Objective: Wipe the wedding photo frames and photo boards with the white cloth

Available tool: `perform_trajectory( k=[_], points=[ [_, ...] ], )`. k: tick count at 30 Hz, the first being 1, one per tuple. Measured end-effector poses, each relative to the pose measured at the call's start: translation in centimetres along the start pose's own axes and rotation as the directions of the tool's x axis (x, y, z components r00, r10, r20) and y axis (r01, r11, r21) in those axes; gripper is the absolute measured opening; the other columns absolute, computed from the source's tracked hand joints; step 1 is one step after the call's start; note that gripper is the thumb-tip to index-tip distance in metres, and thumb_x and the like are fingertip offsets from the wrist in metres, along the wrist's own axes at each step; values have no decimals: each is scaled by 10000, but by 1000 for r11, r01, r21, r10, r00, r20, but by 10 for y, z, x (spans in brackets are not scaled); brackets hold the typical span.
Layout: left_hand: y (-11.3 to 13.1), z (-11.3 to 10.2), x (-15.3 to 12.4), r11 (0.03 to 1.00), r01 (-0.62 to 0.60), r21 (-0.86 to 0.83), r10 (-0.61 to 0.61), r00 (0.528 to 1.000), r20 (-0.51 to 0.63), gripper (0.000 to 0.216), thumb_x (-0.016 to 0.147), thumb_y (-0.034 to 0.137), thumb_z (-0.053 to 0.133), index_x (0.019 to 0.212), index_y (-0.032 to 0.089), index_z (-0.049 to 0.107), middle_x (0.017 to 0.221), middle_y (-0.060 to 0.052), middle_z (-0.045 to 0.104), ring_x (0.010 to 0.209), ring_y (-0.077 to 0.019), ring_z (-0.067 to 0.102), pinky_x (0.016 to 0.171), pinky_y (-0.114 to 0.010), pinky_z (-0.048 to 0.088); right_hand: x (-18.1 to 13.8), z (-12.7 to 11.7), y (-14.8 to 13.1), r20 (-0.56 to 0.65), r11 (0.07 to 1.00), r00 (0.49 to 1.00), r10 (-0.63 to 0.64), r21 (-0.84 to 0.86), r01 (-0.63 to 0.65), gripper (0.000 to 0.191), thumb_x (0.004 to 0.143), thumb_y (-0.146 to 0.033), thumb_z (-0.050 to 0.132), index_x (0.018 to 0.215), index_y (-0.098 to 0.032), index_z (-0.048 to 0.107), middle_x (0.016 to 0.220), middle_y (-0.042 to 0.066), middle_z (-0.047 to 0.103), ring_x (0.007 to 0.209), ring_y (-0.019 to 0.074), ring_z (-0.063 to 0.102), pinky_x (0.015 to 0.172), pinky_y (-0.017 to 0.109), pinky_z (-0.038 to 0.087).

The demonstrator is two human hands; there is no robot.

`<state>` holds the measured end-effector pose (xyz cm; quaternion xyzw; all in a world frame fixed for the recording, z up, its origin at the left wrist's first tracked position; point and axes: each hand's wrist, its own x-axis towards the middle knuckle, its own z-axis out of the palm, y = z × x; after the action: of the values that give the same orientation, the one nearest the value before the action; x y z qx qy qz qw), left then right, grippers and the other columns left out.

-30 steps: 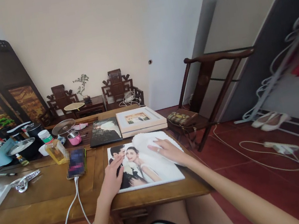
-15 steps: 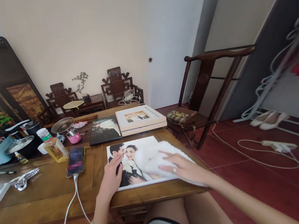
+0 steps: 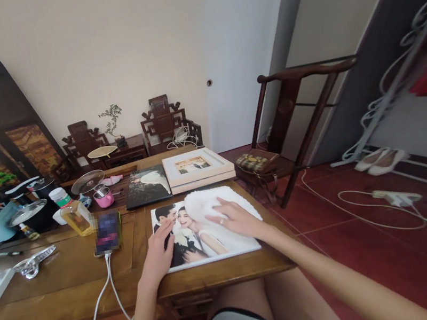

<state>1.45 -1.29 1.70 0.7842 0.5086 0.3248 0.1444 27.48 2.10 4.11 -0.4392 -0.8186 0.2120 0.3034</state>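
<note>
A white-edged photo panel (image 3: 189, 242) with a picture of a couple lies flat at the table's near right corner. On its left side rests my left hand (image 3: 159, 252), open, fingers stretched over the picture. A white fluffy cloth (image 3: 199, 203) covers much of the panel's right side and hangs a little past its right edge. My right hand (image 3: 243, 221) lies on this cloth with its fingers spread, pressing it against the panel. The picture under the cloth is hidden.
Behind the panel are a dark photo panel (image 3: 137, 191) and a stacked pale framed picture (image 3: 217, 166). To the left lie a phone (image 3: 107, 233) with a white cable, an oil bottle (image 3: 77, 216), a pink cup (image 3: 103, 197) and a silver hair clip (image 3: 35, 262). A wooden chair (image 3: 284, 111) stands right.
My right hand and the cloth have slid away from me, up toward the panel's far edge. More of the panel's lower right now shows. My left hand stays on the picture.
</note>
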Motion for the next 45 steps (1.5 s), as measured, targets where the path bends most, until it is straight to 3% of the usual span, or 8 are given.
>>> perform_trajectory(
  k=[5,9,19,23,28,36,41,45],
  points=[
    [0,2,-1,1000,25,-6,-25,1000,-9,377,921,258,407,1271,228,542,1382,-66,499,1313,-215,419,1110,-438,310,-69,-8,-42,171,997,984,-52,-54,62,321,898,-440,440,769,-228,644,1117,87,663,1305,308,379,1070,455,288],
    [1,2,-1,1000,16,-8,-16,1000,-20,376,916,255,411,1267,230,544,1374,-63,508,1315,-208,418,1110,-426,311,-80,-11,-54,266,991,956,-119,-27,131,302,894,-423,463,774,-219,650,1235,84,612,1333,291,340,1090,437,274],
    [1,-1,0,1000,0,1,0,1000,-1,380,920,252,398,1270,226,543,1383,-59,498,1318,-204,413,1120,-431,303,46,4,-2,64,996,994,-89,20,88,356,901,-466,421,756,-222,636,878,45,702,1064,290,570,1008,428,327],
    [0,-1,0,1000,6,-3,-6,1000,13,388,921,262,402,1288,237,523,1380,-46,503,1325,-204,403,1118,-431,308,69,5,2,30,996,995,-93,-5,93,368,925,-424,384,716,-211,600,808,33,688,909,249,614,1022,429,298],
    [-1,1,-1,999,24,-33,-25,999,-41,394,934,254,372,1309,243,495,1436,-41,430,1349,-190,364,1130,-418,291,26,12,-20,60,992,992,-111,-47,114,320,909,-399,427,719,-218,609,797,53,681,932,260,610,1026,451,293],
    [0,3,-1,998,28,-52,-31,998,-50,409,928,251,363,1309,198,501,1426,-70,439,1343,-194,374,1137,-406,283,-63,4,-64,278,984,945,-170,-12,180,300,906,-404,452,741,-229,631,1235,61,609,1322,279,361,1117,433,209],
    [0,2,0,998,20,-51,-22,999,-39,410,923,238,374,1309,191,503,1420,-68,449,1351,-194,358,1143,-412,270,-22,5,-38,232,993,966,-118,9,119,396,911,-500,396,767,-215,629,1003,81,689,1284,312,405,1017,432,345],
    [-1,2,0,999,17,-38,-18,999,-31,407,930,239,365,1307,181,504,1418,-78,450,1353,-190,355,1144,-415,266,35,11,-17,120,981,973,-195,12,195,418,922,-491,381,689,-220,597,754,21,677,923,251,626,1023,408,318]
  ],
)
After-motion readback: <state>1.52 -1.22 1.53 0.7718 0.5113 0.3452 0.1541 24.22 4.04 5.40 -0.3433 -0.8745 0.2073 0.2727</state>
